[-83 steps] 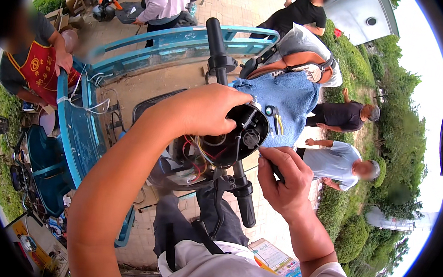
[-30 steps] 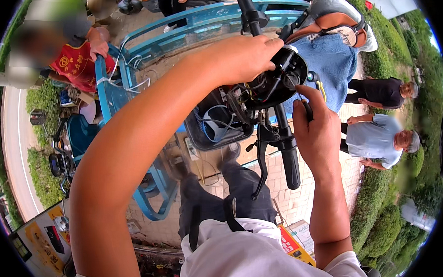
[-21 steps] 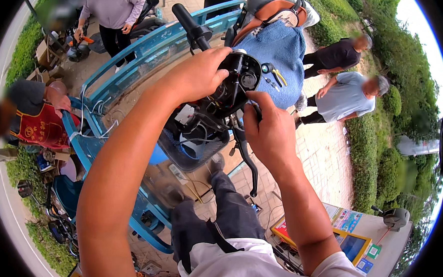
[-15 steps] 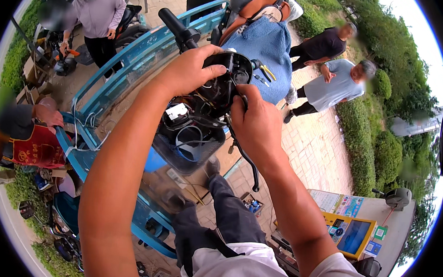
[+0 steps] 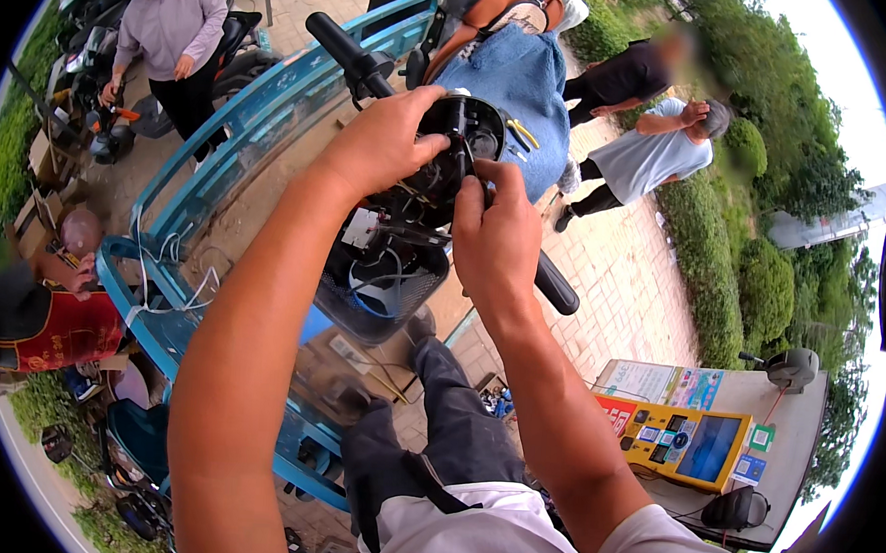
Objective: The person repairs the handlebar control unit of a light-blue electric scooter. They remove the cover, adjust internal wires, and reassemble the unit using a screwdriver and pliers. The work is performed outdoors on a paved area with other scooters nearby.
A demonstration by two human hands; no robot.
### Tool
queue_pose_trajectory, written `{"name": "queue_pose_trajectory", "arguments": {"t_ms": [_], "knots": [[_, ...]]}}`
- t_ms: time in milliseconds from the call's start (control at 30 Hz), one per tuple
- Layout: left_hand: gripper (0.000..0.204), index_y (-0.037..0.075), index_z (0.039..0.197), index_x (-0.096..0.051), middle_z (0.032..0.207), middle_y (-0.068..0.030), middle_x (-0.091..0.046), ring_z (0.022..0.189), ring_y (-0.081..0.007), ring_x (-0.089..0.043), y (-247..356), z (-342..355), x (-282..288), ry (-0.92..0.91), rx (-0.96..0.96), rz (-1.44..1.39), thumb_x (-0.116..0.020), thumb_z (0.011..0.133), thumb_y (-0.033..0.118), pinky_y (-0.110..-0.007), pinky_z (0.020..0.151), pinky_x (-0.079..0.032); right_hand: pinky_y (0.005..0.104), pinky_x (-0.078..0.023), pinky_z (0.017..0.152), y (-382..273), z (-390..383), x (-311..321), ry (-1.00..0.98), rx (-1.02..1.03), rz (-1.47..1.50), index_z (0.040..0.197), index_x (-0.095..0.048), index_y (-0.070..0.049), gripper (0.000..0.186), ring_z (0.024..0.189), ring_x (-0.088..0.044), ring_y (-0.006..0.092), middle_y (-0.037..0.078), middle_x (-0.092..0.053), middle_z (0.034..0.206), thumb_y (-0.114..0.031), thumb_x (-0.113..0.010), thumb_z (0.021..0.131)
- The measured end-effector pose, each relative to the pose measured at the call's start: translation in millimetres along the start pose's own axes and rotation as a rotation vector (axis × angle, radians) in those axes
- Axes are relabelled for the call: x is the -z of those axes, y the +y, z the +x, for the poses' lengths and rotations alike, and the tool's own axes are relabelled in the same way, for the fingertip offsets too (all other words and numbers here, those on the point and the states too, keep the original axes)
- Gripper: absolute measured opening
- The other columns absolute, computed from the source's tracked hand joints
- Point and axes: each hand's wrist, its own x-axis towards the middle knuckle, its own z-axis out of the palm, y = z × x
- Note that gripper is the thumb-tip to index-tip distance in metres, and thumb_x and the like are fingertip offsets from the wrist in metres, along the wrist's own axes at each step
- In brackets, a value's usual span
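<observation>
My left hand (image 5: 380, 143) grips the rim of an open black round housing (image 5: 438, 176) on handlebars, thumb bent over its front. My right hand (image 5: 495, 244) pinches a slim dark tool (image 5: 469, 163) reaching into the housing. Below hangs a black mesh basket (image 5: 372, 298) with wiring and a white part (image 5: 364, 224). The left black handlebar grip (image 5: 340, 46) points up and away; the other grip (image 5: 558, 288) sticks out beside my right wrist. A blue towel (image 5: 529, 76) lies beyond, with yellow-handled pliers (image 5: 521, 130) on it.
A blue cargo trike rail (image 5: 167, 187) carries loose white cord. One person (image 5: 179, 52) stands behind it, another in a red apron (image 5: 60, 327) at left, two others (image 5: 650, 157) on the right paving near hedges. A yellow machine (image 5: 679, 449) stands on a counter at lower right.
My right hand has shifted left and up along the housing, which sits further left in view. The person in light blue has raised a hand to the head.
</observation>
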Motion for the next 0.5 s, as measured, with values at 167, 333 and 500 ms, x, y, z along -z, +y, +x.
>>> {"name": "queue_pose_trajectory", "arguments": {"t_ms": [167,333,500], "knots": [[0.045,-0.003,0.121,-0.055,0.108,-0.0244,-0.065,0.102,-0.0414,-0.062,1.6,-0.5,-5.4,0.054,-0.013,0.122,-0.066,0.082,0.016,-0.045,0.09,-0.05,0.05,-0.05,0.064,-4.2,-1.3,-3.9,-0.031,-0.078,0.006,0.104,-0.056,0.001,0.021,0.068,-0.066,0.0426,0.023,-0.067,0.074,-0.018,-0.055,0.095],[0.043,-0.002,0.119,-0.056,0.109,-0.0225,-0.064,0.103,-0.0408,-0.061,-3.6,0.2,-11.7,0.15,-0.103,0.251,-0.065,0.081,0.017,-0.045,0.089,-0.051,0.0492,-0.05,0.064,-5.7,-3.8,-6.8,-0.001,-0.107,0.111,0.106,-0.055,0.001,0.022,0.069,-0.066,0.0423,0.024,-0.067,0.074,-0.018,-0.055,0.095],[0.04,-0.002,0.117,-0.056,0.109,-0.022,-0.063,0.105,-0.0403,-0.06,5.9,0.9,-8.9,0.071,-0.016,0.288,-0.065,0.081,0.015,-0.046,0.09,-0.05,0.0485,-0.051,0.066,-5.9,-0.5,-3.7,-0.029,-0.162,0.116,0.107,-0.056,0.002,0.023,0.071,-0.067,0.0421,0.024,-0.067,0.075,-0.018,-0.055,0.095]]}}
